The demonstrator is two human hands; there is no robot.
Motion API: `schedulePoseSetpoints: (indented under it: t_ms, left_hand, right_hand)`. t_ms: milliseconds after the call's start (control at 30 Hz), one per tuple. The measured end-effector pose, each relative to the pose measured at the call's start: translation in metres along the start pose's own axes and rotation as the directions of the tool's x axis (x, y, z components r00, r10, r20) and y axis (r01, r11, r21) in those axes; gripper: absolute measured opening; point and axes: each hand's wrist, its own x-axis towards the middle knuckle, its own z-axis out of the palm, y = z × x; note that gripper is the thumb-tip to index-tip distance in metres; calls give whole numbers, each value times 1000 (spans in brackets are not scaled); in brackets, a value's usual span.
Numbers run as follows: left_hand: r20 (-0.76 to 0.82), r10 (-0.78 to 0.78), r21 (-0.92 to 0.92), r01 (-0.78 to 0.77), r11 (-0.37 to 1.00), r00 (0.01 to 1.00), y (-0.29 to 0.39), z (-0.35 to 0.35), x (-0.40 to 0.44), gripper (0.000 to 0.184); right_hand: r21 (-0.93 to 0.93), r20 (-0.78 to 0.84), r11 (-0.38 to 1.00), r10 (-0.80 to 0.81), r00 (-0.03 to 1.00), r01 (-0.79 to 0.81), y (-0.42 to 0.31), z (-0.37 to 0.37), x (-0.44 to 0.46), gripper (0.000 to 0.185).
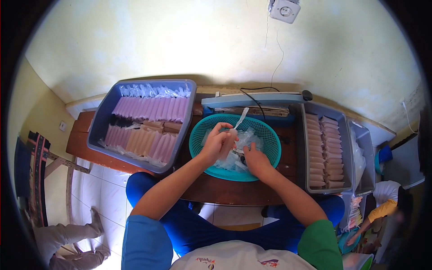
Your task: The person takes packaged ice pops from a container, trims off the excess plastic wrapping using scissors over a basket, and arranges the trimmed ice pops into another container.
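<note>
My left hand (218,143) is closed around a filled plastic tube (226,150) with pale pinkish-brown contents. The tube's clear, unfilled end (242,119) sticks up past my fingers. Just to the right, my right hand (256,161) is low over the turquoise mesh basket (196,158), its fingers apart and close to the clear plastic pieces (231,163) inside. Whether its fingertips touch the plastic is hard to make out.
A grey tub (95,143) of purple and tan tubes stands left. Behind the basket is a long blue sealer-like device (256,99) with a cord. On the right, a grey crate (303,173) holds rows of tubes. Other people's legs (72,236) and arm (362,228) show at the sides.
</note>
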Motion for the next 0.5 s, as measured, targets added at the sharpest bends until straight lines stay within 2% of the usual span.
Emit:
schedulePoseSetpoints:
  t_ms: [167, 233, 367, 433, 500]
  left_hand:
    - [28, -29, 10, 29, 1000, 999, -3, -13, 0, 27]
    - [20, -24, 24, 24, 999, 1000, -1, -13, -2, 26]
    - [7, -33, 26, 33, 999, 999, 5, -12, -5, 25]
    - [-6, -24, 44, 24, 999, 1000, 5, -12, -5, 25]
    - [7, -13, 36, 13, 999, 1000, 3, -14, -4, 24]
  right_hand:
    - [30, 25, 998, -62, 998, 61, 11, -23, 1, 30]
    - [104, 155, 994, -62, 986, 46, 19, -32, 5, 45]
    - [110, 171, 993, -50, 984, 31, 20, -55, 6, 48]
    - [271, 59, 952, -166, 984, 145, 25, -57, 4, 42]
    - [295, 95, 950, -132, 987, 99, 25, -52, 3, 43]
